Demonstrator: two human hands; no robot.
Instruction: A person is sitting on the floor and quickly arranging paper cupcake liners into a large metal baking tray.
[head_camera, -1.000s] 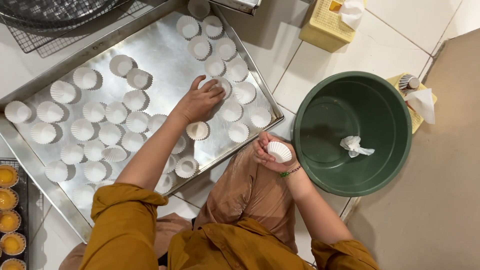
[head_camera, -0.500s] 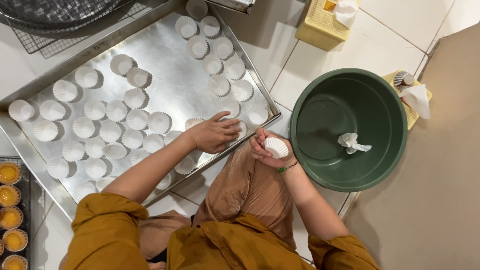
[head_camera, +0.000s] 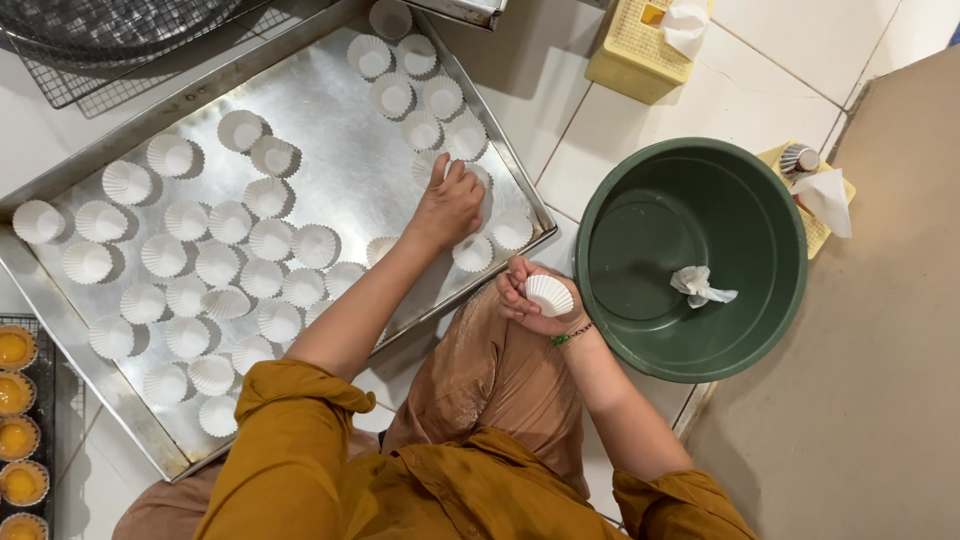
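Head view: the left hand (head_camera: 447, 207) reaches out over the metal tray (head_camera: 340, 150) on the tiled floor and rests its fingertips on a white paper cup (head_camera: 462, 172) near the tray's right edge. Its grip looks pressed down on that cup, fingers curled together, though the hand hides whether the cup is pinched or only touched. The right hand (head_camera: 535, 300) sits close to the body, just beside the green basin (head_camera: 700, 260), pinching a small stack of paper cups (head_camera: 549, 294) between thumb and fingers. Many more single cups stand open side up across the tray, in loose rows, with a bare strip of metal down the middle. A crumpled bit of paper (head_camera: 700, 285) lies in the basin. Filled tarts (head_camera: 15, 395) show at the far left edge.

By the look of it, the step in hand is setting a cup down into the right-hand group. The next move would call for peeling one cup off the stack cleanly, without taking two, and setting it in an open spot beside its neighbours, upright and not overlapping.
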